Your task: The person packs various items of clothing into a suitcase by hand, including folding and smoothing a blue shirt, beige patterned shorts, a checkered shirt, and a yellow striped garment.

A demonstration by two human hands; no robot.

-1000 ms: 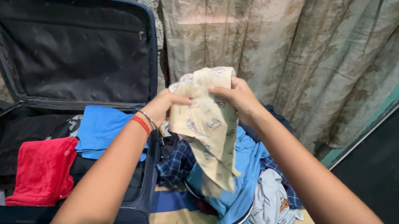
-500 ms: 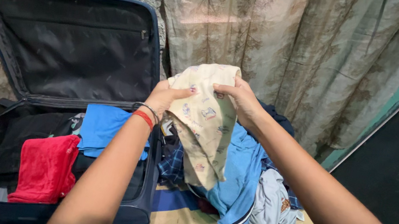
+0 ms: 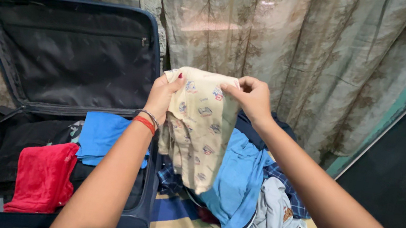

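left hand (image 3: 164, 92) – right hand (image 3: 253, 98) | pinching cream printed garment (image 3: 199, 124) | above clothes pile (image 3: 250, 191)

Cream printed cotton-like garment (image 3: 199, 129): soft, matt, thin. Navy suitcase (image 3: 136, 222): matt woven fabric shell, black smooth lining. Red folded cloth (image 3: 43, 176): fuzzy, towel-like. Beige patterned curtain (image 3: 288, 46): slight sheen.
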